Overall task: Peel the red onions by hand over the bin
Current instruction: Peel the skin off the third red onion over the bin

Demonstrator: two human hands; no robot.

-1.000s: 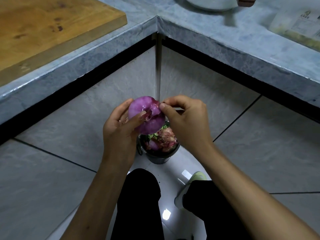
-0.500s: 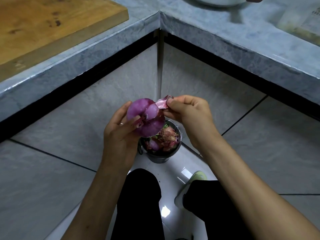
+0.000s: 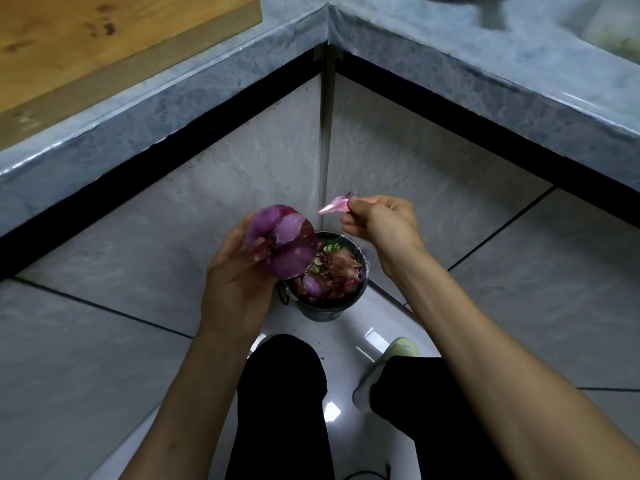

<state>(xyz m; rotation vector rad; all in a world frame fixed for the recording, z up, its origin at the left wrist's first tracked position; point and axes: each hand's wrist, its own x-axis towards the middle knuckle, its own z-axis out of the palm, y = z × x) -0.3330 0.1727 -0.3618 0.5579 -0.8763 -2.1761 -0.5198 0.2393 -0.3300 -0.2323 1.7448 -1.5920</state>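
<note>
The right hand [image 3: 381, 220] pinches a torn pink strip of onion skin [image 3: 334, 205] beside the small dark round bin [image 3: 329, 308]; dropped there, it may miss. The left hand [image 3: 239, 275] grips the half-peeled purple-red onion [image 3: 282, 242] above the rim.

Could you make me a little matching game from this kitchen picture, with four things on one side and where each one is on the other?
Things:
1. red onion
2. strip of peel
3. bin
4. wooden board

Places:
A. on the floor in the corner, below the hands
B. on the counter, upper left
C. held in the left hand
D. pinched in the fingers of the right hand

Pairs: 1-C, 2-D, 3-A, 4-B
</note>
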